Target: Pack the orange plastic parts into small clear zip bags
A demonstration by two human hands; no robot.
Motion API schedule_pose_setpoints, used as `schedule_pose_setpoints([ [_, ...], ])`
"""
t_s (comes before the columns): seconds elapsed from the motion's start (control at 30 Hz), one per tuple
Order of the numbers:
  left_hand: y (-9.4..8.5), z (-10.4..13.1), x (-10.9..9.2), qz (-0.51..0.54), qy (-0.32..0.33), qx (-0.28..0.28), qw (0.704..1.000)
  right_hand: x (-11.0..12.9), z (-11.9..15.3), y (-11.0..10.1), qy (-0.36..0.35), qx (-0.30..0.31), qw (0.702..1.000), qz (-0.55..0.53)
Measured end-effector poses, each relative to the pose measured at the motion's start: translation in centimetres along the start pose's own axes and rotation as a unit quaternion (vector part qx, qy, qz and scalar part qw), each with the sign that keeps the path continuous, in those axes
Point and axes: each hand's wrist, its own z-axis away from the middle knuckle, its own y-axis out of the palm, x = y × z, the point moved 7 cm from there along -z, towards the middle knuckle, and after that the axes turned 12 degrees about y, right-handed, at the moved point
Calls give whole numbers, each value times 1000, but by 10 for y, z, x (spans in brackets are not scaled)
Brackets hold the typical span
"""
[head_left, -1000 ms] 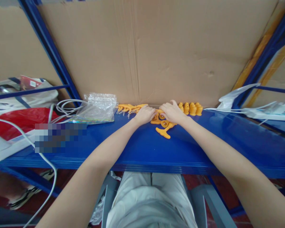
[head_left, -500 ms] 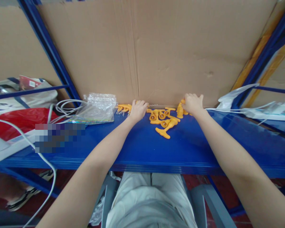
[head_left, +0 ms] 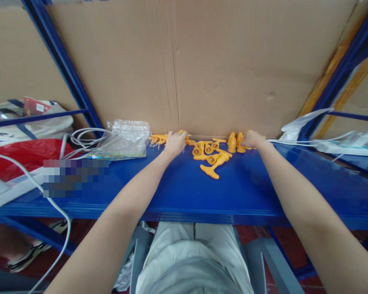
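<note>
My left hand is closed at the back of the blue table around a yellow corkscrew handle, most of it hidden by the fingers. Left of it lies a row of yellow T-handles with wire spirals. My right hand has curled fingers at the upright yellow corkscrew bodies, seemingly gripping one; its fingertips are partly hidden. Small yellow parts show beneath that hand. Between the hands lie several yellow corkscrews, some with round open ends facing me.
A cardboard panel stands behind the blue table. Clear plastic bags, white cables and a red bag lie at left. A white power strip and white plastic are at right.
My right hand has shifted right and slightly down, uncovering a second upright yellow body. My left hand has moved slightly left and down, the spiral near it now closer to the fingers.
</note>
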Motion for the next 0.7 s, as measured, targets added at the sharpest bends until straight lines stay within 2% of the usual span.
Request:
schedule_pose_setpoints([
  [0.2,-1,3,2,4,-22,-11,1000,0,-3,6,-5,-13,1000,-3],
  [0.33,9,8,3,26,-30,-6,999,2,0,7,-18,-40,999,11],
  [0.43,22,12,7,47,-48,28,997,3,3,7,-22,-60,998,30],
  [0.6,46,20,19,63,-87,119,987,8,9,7,-35,-76,996,43],
  [0.7,52,22,25,66,-95,132,985,9,11,7,-45,-85,994,45],
])
